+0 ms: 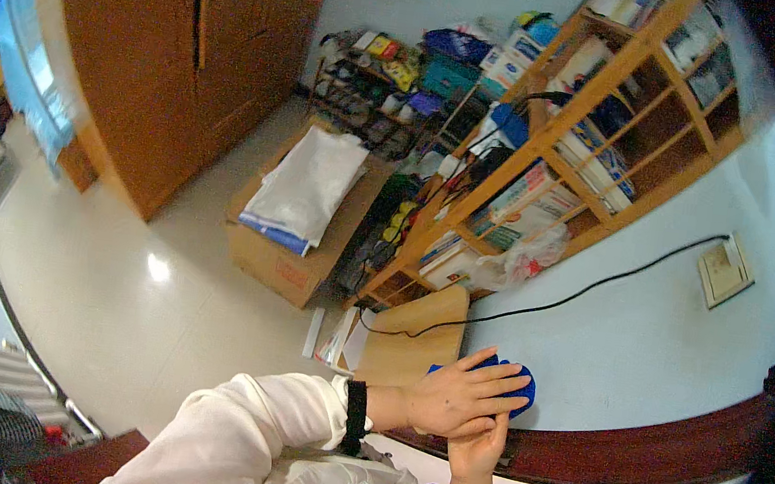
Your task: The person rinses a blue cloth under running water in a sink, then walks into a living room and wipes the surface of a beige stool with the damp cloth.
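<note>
My left hand (pixel 459 399) reaches in from the left, back up, its fingers spread over a deep blue, soft-looking object (pixel 525 395). Beneath it my right hand (pixel 475 456) comes up from the bottom, palm partly visible, one digit standing up beside the blue object. The object is pressed between both hands; most of it and most right fingers are hidden. Blue shows at the fingertips, between the upper fingers and left of the left hand. A black band (pixel 355 416) circles the left wrist at the end of a white sleeve.
A dark red wooden edge (pixel 629 449) runs below the hands. Beyond stand a light wooden board (pixel 412 338), a bookshelf (pixel 492 200) and a cardboard box (pixel 264 256) bearing folded white cloth (pixel 308 183). A black cable (pixel 552 305) crosses to a wall socket (pixel 724 273).
</note>
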Action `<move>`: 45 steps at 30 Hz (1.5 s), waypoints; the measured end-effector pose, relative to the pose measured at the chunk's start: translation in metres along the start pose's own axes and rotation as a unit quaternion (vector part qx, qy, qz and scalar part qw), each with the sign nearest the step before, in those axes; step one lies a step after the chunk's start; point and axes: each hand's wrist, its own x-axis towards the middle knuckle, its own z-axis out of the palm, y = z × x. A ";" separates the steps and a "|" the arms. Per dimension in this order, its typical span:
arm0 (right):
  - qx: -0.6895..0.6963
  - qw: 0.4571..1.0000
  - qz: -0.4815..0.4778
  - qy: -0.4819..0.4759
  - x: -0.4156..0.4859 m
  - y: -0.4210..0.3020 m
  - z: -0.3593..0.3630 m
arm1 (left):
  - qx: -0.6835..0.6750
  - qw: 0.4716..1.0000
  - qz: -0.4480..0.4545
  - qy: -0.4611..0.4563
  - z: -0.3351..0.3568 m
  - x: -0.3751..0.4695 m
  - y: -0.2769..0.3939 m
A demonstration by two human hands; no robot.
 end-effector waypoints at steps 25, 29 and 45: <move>-0.030 0.999 -0.006 0.016 -0.028 0.015 0.006 | -0.033 0.998 0.006 -0.052 -0.037 -0.029 0.003; -0.016 0.999 -0.033 0.012 -0.039 0.007 0.000 | -0.011 0.996 0.036 -0.080 -0.042 -0.013 0.013; -0.209 0.935 -0.153 0.241 -0.175 -0.067 -0.063 | -0.061 0.994 0.080 0.051 -0.032 0.170 0.019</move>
